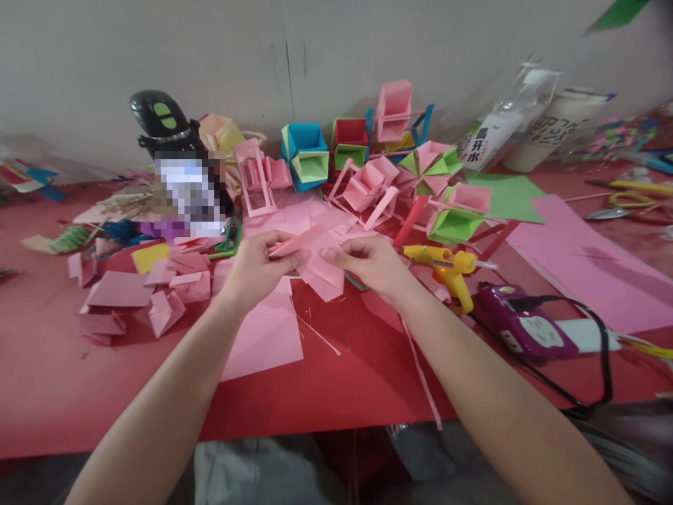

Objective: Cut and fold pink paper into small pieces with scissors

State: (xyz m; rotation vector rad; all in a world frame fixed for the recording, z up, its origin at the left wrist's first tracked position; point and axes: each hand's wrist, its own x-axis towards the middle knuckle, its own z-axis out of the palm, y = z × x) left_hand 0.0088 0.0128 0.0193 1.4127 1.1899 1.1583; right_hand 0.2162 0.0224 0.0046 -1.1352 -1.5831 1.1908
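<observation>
Both of my hands meet above the middle of the red table [341, 379] and pinch one folded pink paper piece [315, 256]. My left hand [257, 270] grips its left end with closed fingers. My right hand [371, 263] pinches its right side with thumb and fingertips. A larger flat pink sheet [263, 330] lies under my left wrist. Thin pink paper strips [420, 372] trail toward the table's front edge.
Folded pink pieces [137, 294] lie at the left. Finished paper boxes in pink, blue, green and red [368, 161] stand at the back. A yellow glue gun [446, 270], a purple power strip [526, 330], pink and green sheets [589, 259], a plastic bottle [499, 119] and scissors [625, 196] crowd the right.
</observation>
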